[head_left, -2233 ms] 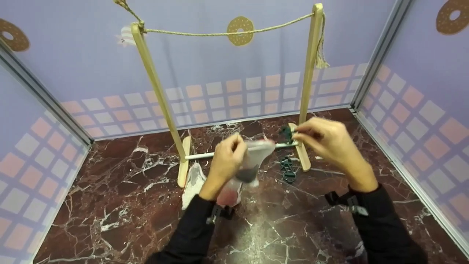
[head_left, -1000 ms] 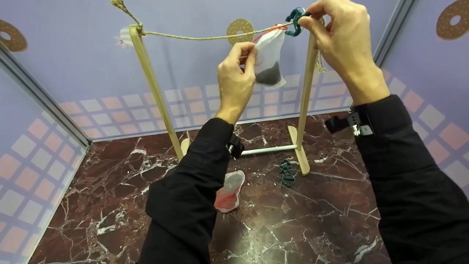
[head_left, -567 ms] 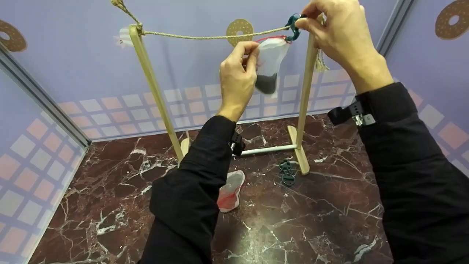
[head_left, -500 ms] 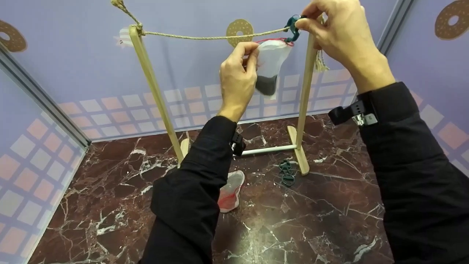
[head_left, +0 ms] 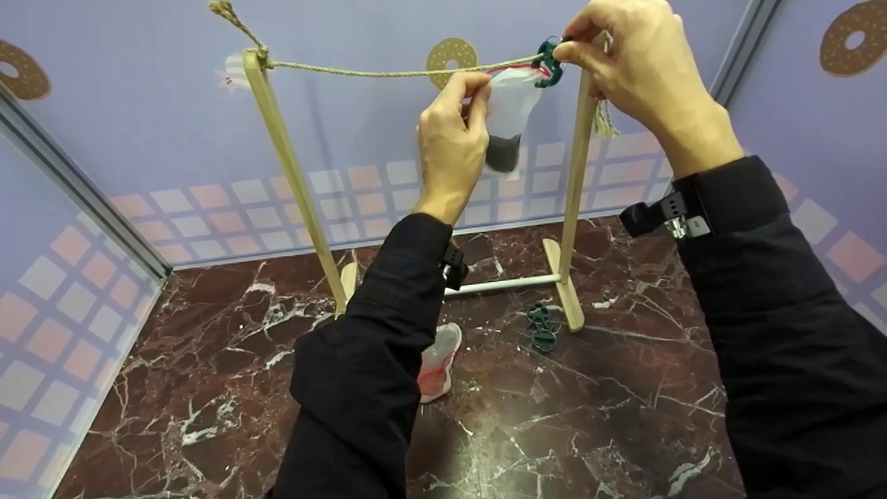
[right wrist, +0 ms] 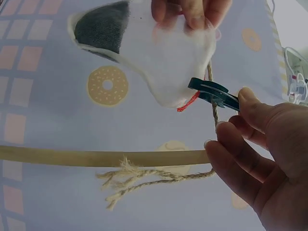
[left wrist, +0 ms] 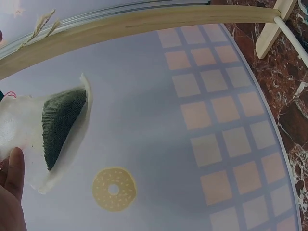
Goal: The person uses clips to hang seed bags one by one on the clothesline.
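A sheer white drawstring pouch [head_left: 511, 104] with a red cord and a dark grey bottom hangs beside the rope [head_left: 360, 71] near its right end. My left hand [head_left: 454, 135] pinches the pouch's upper left edge between thumb and fingers. My right hand [head_left: 634, 76] pinches the handles of a dark green plastic clip [head_left: 549, 64]. In the right wrist view the jaws of the clip [right wrist: 209, 91] lie over the pouch's top edge and red cord, against the rope. Whether they bite on both cannot be made out.
Wooden posts [head_left: 287, 159] and a white crossbar [head_left: 509, 283] carry the rope. Another pouch [head_left: 440, 364], grey and red, lies on the dark marbled surface [head_left: 208, 388], partly behind my left sleeve. Green clips [head_left: 542, 329] lie near the right post's foot [head_left: 569, 305].
Both hands have risen from the table to the rope with the pouch and clip. Over the last half second the pouch has moved up to the rope and the clip slightly down over its top.
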The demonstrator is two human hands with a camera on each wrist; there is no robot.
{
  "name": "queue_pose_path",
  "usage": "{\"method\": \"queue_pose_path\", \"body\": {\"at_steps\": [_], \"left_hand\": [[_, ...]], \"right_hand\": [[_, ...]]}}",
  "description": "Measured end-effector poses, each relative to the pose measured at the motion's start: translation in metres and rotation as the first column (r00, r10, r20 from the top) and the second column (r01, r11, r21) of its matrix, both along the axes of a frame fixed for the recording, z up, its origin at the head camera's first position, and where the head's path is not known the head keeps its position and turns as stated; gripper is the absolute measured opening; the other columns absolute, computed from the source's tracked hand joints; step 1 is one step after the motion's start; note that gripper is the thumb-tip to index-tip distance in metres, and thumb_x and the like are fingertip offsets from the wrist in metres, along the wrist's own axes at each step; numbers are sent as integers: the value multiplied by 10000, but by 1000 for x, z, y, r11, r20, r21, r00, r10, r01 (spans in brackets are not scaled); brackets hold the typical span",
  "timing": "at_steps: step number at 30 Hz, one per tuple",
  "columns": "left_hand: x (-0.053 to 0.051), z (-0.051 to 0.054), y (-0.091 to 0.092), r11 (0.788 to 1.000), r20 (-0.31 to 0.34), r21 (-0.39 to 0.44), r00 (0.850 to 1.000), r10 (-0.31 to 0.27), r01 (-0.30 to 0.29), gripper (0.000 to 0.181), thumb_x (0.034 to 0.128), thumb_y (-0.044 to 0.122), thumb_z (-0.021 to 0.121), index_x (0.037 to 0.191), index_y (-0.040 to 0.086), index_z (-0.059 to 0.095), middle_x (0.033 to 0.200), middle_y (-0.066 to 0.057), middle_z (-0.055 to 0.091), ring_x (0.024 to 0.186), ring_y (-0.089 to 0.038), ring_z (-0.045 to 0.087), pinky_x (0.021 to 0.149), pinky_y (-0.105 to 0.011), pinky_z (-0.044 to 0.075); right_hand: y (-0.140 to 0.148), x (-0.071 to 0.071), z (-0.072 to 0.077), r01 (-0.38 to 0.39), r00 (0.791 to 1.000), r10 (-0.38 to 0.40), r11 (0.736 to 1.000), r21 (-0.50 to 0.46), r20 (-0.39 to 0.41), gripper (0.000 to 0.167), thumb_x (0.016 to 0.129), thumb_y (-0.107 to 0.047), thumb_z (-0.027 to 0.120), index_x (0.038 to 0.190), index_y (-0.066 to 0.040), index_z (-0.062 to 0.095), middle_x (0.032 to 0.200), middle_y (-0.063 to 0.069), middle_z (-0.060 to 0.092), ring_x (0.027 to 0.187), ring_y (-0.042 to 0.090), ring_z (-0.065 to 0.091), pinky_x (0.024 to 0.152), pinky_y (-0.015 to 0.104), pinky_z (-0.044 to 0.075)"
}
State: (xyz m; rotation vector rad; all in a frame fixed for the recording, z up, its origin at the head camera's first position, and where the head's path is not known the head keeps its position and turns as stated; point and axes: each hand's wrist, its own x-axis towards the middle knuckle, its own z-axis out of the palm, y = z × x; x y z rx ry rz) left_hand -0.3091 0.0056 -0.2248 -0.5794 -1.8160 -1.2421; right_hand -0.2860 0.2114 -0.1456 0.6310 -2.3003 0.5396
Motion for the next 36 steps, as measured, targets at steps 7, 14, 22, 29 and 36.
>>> {"method": "queue_pose_path", "body": {"at_steps": [7, 14, 22, 29, 36], "left_hand": [[3, 5, 10, 998, -1, 32, 999, -50, 50, 93, 994, 61, 644, 1045, 9, 701, 1020, -80, 744, 870, -120, 693, 822, -150, 523], [7, 8, 13, 990, 93, 98, 989, -111, 102, 100, 1001, 64, 633, 1066, 16, 692, 998, -67, 735, 801, -139, 693, 757, -175, 542], [10, 4, 17, 969, 150, 185, 970, -191, 162, 91, 995, 29, 625, 1066, -1, 673, 951, -96, 706, 782, -185, 681, 750, -215, 563], [10, -6, 20, 980, 296, 83, 934, -199, 182, 92, 1010, 58, 618, 1084, 24, 661, 929, -72, 698, 817, -155, 690, 774, -198, 550], [11, -23, 14, 989, 337, -25, 933, -131, 147, 236, 1003, 93, 636, 1235, 79, 599, 1035, -53, 733, 877, -125, 692, 796, -227, 535]], "right_hand": [[-5, -2, -5, 12, 995, -7, 999, 50, -98, 339, 988, -330, 653, 1104, -26, 748, 1007, 93, 748, 641, -32, 545, 639, 197, 424], [-9, 1, -9, 2, 993, 7, 997, 75, -115, 405, 995, -324, 626, 1328, -97, 670, 1060, 165, 712, 769, 290, 643, 685, 427, 517], [-12, 4, -23, -28, 997, 28, 1000, 8, -76, 565, 1038, -395, 567, 1488, -61, 497, 1024, 139, 756, 697, 230, 696, 731, 326, 555], [-8, 11, -45, -39, 999, 36, 993, -110, -34, 489, 1021, -277, 628, 1466, -101, 523, 1026, 91, 752, 709, 129, 648, 648, 83, 457], [-2, 23, -80, -99, 994, 106, 977, -190, 24, 368, 1021, -186, 625, 1366, -61, 597, 1053, 151, 730, 834, 263, 711, 698, 111, 517]]}}
